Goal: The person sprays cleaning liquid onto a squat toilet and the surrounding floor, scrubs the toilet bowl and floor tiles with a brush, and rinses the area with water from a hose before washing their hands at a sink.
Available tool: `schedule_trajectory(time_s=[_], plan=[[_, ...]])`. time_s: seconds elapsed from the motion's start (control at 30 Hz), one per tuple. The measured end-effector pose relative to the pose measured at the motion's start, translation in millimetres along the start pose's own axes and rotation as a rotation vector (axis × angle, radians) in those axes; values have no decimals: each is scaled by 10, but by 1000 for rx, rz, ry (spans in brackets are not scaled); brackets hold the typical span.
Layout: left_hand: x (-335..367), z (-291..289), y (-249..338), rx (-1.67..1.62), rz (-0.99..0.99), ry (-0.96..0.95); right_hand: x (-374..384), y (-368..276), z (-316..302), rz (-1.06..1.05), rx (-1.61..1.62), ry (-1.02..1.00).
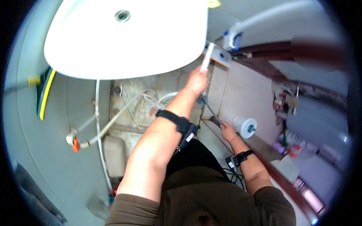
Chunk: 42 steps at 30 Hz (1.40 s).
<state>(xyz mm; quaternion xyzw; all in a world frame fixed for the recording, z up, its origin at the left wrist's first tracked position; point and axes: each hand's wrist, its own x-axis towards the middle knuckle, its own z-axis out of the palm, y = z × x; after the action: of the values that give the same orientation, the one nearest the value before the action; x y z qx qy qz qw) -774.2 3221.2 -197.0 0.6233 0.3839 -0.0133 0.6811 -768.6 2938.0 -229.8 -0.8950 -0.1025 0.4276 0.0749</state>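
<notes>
My left hand (197, 80) reaches forward past the right side of the white washbasin (128, 49). Its fingers are closed around a slim white stick-like thing (207, 57), whose kind I cannot make out. Lower and to the right, my right hand (228, 132) grips a thin grey rod (212, 110); the rod slants up and left, its far end near my left wrist. Just beyond the white stick lies a white box with an orange edge (221, 57). A white tub with a lid (247, 127) stands beside my right hand.
A white bottle with blue parts (232, 40) stands against the wall. At left, an orange-handled tap (75, 145) feeds a pale hose (120, 113) looping over the stained tiled floor (169, 81). A yellow-edged tool (47, 94) is by the left wall. Dark door framing (264, 54) runs along the right.
</notes>
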Motion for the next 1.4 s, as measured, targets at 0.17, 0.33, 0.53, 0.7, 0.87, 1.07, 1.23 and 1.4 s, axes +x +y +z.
schedule_trajectory(time_s=[0.17, 0.33, 0.53, 0.7, 0.87, 1.07, 1.23, 1.4], plan=[[426, -43, -278, 38, -75, 35, -51, 119, 77, 106, 162, 9], [412, 43, 71, -190, -230, -94, -113, 414, 161, 212, 303, 5], [319, -120, -336, -299, -270, -24, -78, 498, 146, 379, 389, -111], [-25, 49, -650, -140, -344, -125, -19, 630, 250, 382, 430, -96], [92, 374, -669, -209, -408, -145, 5, 632, 270, 409, 471, -140], [542, 686, -396, -128, -248, -216, -9, 713, 353, 396, 539, -84], [743, 830, -236, -117, -278, -192, -38, 826, 435, 431, 564, -36], [831, 846, -242, -142, -290, -179, -67, 928, 521, 434, 610, 33]])
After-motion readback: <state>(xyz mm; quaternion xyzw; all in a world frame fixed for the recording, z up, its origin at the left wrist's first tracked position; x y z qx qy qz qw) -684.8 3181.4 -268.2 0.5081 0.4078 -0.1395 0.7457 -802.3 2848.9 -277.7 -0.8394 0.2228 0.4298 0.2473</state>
